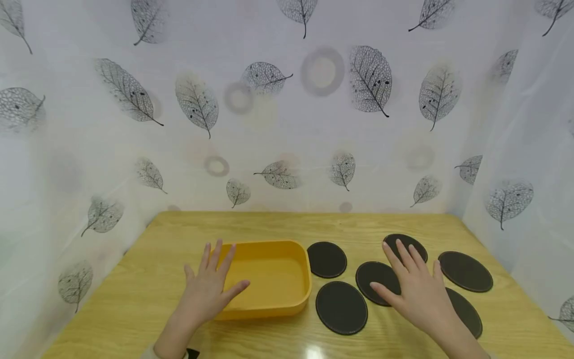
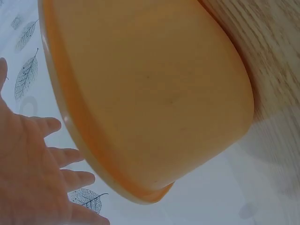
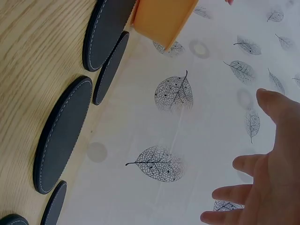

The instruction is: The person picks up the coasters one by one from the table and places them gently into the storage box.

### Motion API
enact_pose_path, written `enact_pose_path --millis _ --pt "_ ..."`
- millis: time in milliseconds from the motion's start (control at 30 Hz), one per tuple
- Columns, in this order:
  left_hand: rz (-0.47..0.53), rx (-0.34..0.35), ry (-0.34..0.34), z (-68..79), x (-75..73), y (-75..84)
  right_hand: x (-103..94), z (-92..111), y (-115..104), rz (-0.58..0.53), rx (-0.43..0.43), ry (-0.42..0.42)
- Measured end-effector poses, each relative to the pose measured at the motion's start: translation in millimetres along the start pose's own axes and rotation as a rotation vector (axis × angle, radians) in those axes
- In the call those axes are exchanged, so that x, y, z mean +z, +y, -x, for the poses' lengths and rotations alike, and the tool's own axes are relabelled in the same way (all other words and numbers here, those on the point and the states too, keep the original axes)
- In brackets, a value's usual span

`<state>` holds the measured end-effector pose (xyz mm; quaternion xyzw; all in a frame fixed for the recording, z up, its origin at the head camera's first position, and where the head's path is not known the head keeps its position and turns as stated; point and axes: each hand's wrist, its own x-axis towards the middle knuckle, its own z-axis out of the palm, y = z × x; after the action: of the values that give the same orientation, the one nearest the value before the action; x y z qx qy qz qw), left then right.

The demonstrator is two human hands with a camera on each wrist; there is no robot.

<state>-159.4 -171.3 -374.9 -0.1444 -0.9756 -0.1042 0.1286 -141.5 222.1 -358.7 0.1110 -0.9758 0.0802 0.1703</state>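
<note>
My left hand (image 1: 207, 294) is held with fingers spread over the left end of a yellow rectangular tray (image 1: 269, 276), gripping nothing. In the left wrist view the fingertips overlap the rim of the tray (image 2: 140, 93). To the right, my right hand (image 1: 419, 296) hovers palm down with fingers spread above several round black coasters with stitched edges. Its thumb overlaps one coaster (image 1: 374, 279) and its fingers another coaster (image 1: 399, 239) behind. A third coaster (image 1: 464, 311) is partly hidden by this hand. The right wrist view shows the palm raised above the coasters (image 3: 65, 136), holding nothing.
More black coasters lie beside the tray: one at the back (image 1: 327, 259), one nearer (image 1: 342, 307). Another coaster (image 1: 465, 270) lies toward the right edge of the wooden table (image 1: 179, 227). A leaf-patterned white curtain (image 1: 287, 124) surrounds the table's back and sides.
</note>
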Motion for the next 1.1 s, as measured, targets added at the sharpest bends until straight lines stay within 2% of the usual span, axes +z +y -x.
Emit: enact_pose_path --millis 400,600,767,900,1100 --pt "0.003 0.0 0.06 -1.2 -5.4 5.1 3.7 -3.2 0.0 0.012 -0.08 0.144" --pt "-0.005 0.01 0.09 -1.1 -7.2 4.5 2.7 -4.5 -0.9 -0.027 -0.091 0.164" --pt "-0.011 0.023 0.124 -1.9 -6.8 4.2 4.9 -5.6 -0.6 -0.07 -0.12 0.233" --pt "-0.006 0.025 0.128 -0.6 -5.8 3.3 7.2 -6.8 0.8 -0.063 -0.134 0.273" --pt "-0.011 0.041 0.116 1.8 -4.2 -0.3 8.5 -6.8 2.9 -0.055 -0.132 0.276"
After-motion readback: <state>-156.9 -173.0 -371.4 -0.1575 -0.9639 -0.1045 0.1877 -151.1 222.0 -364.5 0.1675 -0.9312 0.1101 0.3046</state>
